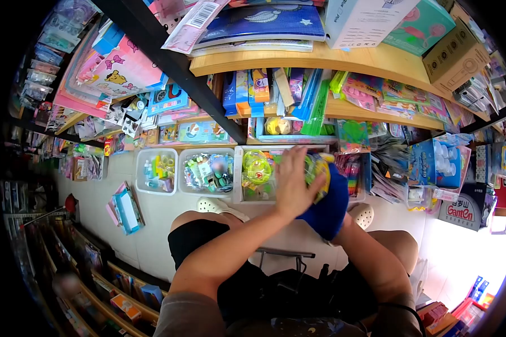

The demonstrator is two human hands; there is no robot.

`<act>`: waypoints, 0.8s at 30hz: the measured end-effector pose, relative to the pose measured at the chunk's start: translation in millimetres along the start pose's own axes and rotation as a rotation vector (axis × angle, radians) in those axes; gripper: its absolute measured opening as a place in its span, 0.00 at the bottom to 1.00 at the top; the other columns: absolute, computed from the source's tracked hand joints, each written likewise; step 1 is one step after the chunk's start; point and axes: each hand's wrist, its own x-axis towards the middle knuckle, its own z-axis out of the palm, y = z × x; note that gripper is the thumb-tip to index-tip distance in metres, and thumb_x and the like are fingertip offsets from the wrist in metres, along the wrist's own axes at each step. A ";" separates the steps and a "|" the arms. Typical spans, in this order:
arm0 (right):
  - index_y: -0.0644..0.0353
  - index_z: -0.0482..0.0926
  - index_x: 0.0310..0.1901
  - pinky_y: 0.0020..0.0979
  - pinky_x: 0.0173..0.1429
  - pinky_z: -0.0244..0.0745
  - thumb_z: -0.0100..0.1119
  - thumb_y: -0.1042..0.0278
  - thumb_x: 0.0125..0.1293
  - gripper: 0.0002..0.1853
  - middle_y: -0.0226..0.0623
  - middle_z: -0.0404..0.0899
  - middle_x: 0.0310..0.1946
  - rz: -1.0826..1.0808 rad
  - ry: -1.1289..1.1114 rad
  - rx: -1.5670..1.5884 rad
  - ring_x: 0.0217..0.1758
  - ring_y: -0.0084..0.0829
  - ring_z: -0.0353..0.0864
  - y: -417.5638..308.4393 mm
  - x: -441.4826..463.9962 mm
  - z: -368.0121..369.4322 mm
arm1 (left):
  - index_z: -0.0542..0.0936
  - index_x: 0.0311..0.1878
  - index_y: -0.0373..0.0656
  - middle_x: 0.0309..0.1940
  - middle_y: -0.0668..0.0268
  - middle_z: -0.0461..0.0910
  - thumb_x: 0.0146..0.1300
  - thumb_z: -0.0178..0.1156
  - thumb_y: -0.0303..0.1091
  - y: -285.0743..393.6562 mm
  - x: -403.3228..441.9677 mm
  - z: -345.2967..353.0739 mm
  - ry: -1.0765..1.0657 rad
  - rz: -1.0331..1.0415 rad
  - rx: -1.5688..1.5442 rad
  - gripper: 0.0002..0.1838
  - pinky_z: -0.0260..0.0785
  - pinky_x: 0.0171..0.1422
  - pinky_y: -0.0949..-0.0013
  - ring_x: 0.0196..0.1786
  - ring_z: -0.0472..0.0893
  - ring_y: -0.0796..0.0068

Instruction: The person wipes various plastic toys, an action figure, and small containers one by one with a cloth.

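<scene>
Blue cloth (327, 205) hangs in bunched folds between the two hands, above the floor and just short of the row of bins. It covers most of the right hand (347, 229), of which little more than the wrist end shows, so whether those fingers grip it or are closed cannot be told. A yellow and green patterned thing (322, 167) sits against the cloth's far end, beside the left thumb. The left hand (294, 182) is spread, its back upward and its fingers pointing away from the person, not curled round anything; whether its palm presses on the patterned thing is hidden.

Just left of that hand, round yellow-green toys (257, 167) lie in a white bin (238, 177). Farther left stand a clear tub (207, 194) of small packets and, beyond it, another clear tub (156, 192). Right of the left hand, past the patterned thing, brightly coloured sticks (351, 175) stand close together. Beyond both hands runs a wooden shelf (298, 59). Nearer the person than the left hand, and to its left, is a pale clog (219, 208).
</scene>
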 end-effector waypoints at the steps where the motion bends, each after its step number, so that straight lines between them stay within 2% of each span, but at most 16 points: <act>1: 0.56 0.60 0.63 0.36 0.63 0.65 0.43 0.53 0.67 0.26 0.36 0.66 0.58 0.044 0.001 -0.020 0.61 0.34 0.67 -13.5 -2.4 9.5 | 0.63 0.61 0.33 0.55 0.46 0.65 0.58 0.58 0.49 -7.3 3.6 -0.1 0.039 -0.051 -0.053 0.35 0.55 0.62 0.52 0.59 0.64 0.47; 2: 0.56 0.60 0.62 0.35 0.61 0.66 0.49 0.57 0.64 0.27 0.36 0.67 0.56 0.088 0.002 -0.041 0.59 0.33 0.68 -26.9 -4.8 18.9 | 0.64 0.59 0.32 0.49 0.49 0.69 0.59 0.58 0.47 -11.9 4.0 -0.2 0.076 -0.104 -0.045 0.33 0.60 0.58 0.56 0.55 0.67 0.50; 3: 0.56 0.60 0.62 0.34 0.60 0.68 0.55 0.60 0.61 0.28 0.35 0.68 0.54 0.133 0.001 -0.061 0.57 0.32 0.70 -40.4 -7.3 28.4 | 0.64 0.59 0.32 0.50 0.48 0.68 0.59 0.58 0.47 -15.5 4.9 -1.1 0.089 -0.149 -0.063 0.33 0.60 0.58 0.55 0.55 0.67 0.49; 5: 0.62 0.58 0.61 0.34 0.59 0.65 0.72 0.64 0.47 0.42 0.38 0.67 0.54 0.550 0.141 0.659 0.54 0.33 0.70 -47.0 -8.8 33.2 | 0.63 0.60 0.33 0.50 0.46 0.67 0.59 0.57 0.49 -24.0 5.0 0.5 0.115 -0.239 -0.100 0.34 0.60 0.58 0.54 0.54 0.67 0.47; 6: 0.60 0.57 0.62 0.34 0.60 0.65 0.67 0.62 0.51 0.39 0.37 0.66 0.55 0.363 0.050 0.345 0.56 0.33 0.70 -36.8 -9.8 26.2 | 0.64 0.62 0.39 0.51 0.43 0.65 0.59 0.56 0.49 -26.2 3.7 2.8 0.090 -0.356 -0.121 0.33 0.60 0.58 0.54 0.54 0.66 0.44; 7: 0.58 0.57 0.63 0.34 0.61 0.64 0.63 0.60 0.55 0.36 0.36 0.65 0.56 0.173 0.021 0.028 0.57 0.33 0.69 -28.4 -10.2 20.7 | 0.63 0.63 0.42 0.52 0.42 0.65 0.60 0.56 0.50 -23.3 1.0 2.4 0.055 -0.311 -0.069 0.33 0.60 0.58 0.54 0.55 0.66 0.43; 8: 0.55 0.55 0.65 0.33 0.63 0.63 0.54 0.60 0.62 0.31 0.34 0.64 0.58 -0.039 -0.021 -0.478 0.59 0.31 0.68 -27.0 -11.7 15.1 | 0.63 0.64 0.44 0.52 0.42 0.64 0.60 0.56 0.50 -18.4 -4.1 1.5 0.019 -0.267 -0.016 0.32 0.59 0.58 0.54 0.55 0.65 0.43; 10: 0.52 0.54 0.66 0.33 0.65 0.62 0.45 0.58 0.69 0.26 0.31 0.64 0.59 -0.232 -0.089 -0.837 0.61 0.30 0.67 -29.3 -12.4 7.8 | 0.63 0.65 0.50 0.53 0.43 0.63 0.60 0.55 0.50 -10.4 -14.4 0.9 -0.046 -0.164 0.097 0.32 0.58 0.59 0.53 0.56 0.64 0.43; 11: 0.53 0.55 0.66 0.33 0.65 0.62 0.44 0.58 0.70 0.26 0.31 0.65 0.59 -0.207 -0.116 -0.693 0.61 0.30 0.67 -30.9 -10.9 4.1 | 0.63 0.66 0.50 0.53 0.43 0.63 0.60 0.56 0.50 -6.2 -20.8 0.3 -0.066 -0.122 0.099 0.32 0.58 0.59 0.53 0.56 0.64 0.43; 13: 0.53 0.57 0.65 0.33 0.65 0.62 0.44 0.57 0.70 0.24 0.31 0.66 0.59 0.005 -0.103 -0.098 0.61 0.30 0.67 -25.6 -11.0 1.1 | 0.63 0.66 0.50 0.54 0.44 0.62 0.59 0.56 0.50 0.4 -34.7 -2.1 -0.105 -0.040 0.105 0.33 0.58 0.60 0.53 0.57 0.63 0.43; 15: 0.53 0.60 0.64 0.33 0.65 0.62 0.43 0.57 0.70 0.23 0.32 0.67 0.59 0.366 -0.007 0.810 0.61 0.30 0.67 -8.8 -12.9 -1.5 | 0.63 0.66 0.49 0.54 0.45 0.62 0.59 0.56 0.50 -3.7 -43.3 -5.1 -0.132 -0.053 0.105 0.33 0.57 0.60 0.54 0.57 0.62 0.44; 17: 0.53 0.60 0.64 0.35 0.65 0.63 0.40 0.53 0.70 0.24 0.32 0.67 0.59 0.408 0.022 0.693 0.60 0.31 0.68 3.1 -21.3 1.9 | 0.63 0.65 0.48 0.53 0.46 0.63 0.60 0.55 0.50 -13.5 -49.3 -10.6 -0.146 -0.092 0.082 0.32 0.57 0.60 0.55 0.57 0.63 0.45; 19: 0.53 0.61 0.64 0.37 0.64 0.65 0.37 0.48 0.70 0.26 0.32 0.67 0.60 0.448 0.047 0.576 0.59 0.32 0.70 9.9 -29.1 9.5 | 0.64 0.65 0.47 0.53 0.46 0.63 0.61 0.54 0.50 -30.3 -55.9 -17.9 -0.172 -0.216 -0.032 0.31 0.57 0.60 0.55 0.56 0.63 0.46; 20: 0.52 0.61 0.64 0.39 0.64 0.64 0.39 0.50 0.70 0.25 0.32 0.67 0.60 0.497 0.004 0.645 0.59 0.31 0.69 5.9 -31.8 14.3 | 0.64 0.64 0.47 0.53 0.46 0.64 0.62 0.54 0.50 -41.6 -59.2 -21.0 -0.183 -0.278 -0.090 0.30 0.57 0.61 0.55 0.56 0.64 0.46; 23: 0.52 0.63 0.61 0.40 0.64 0.65 0.41 0.54 0.69 0.22 0.35 0.68 0.59 0.483 -0.145 0.549 0.59 0.32 0.70 13.2 -41.6 22.2 | 0.65 0.63 0.45 0.53 0.45 0.65 0.63 0.53 0.49 -90.5 -74.7 -20.5 -0.093 -0.548 -0.319 0.28 0.56 0.62 0.54 0.55 0.64 0.47; 24: 0.52 0.65 0.58 0.39 0.60 0.67 0.43 0.56 0.68 0.19 0.35 0.69 0.56 0.476 -0.207 0.514 0.55 0.32 0.72 2.7 -35.6 29.0 | 0.65 0.62 0.45 0.53 0.45 0.66 0.63 0.52 0.49 -108.8 -79.9 -26.5 -0.103 -0.543 -0.239 0.28 0.56 0.62 0.53 0.56 0.64 0.47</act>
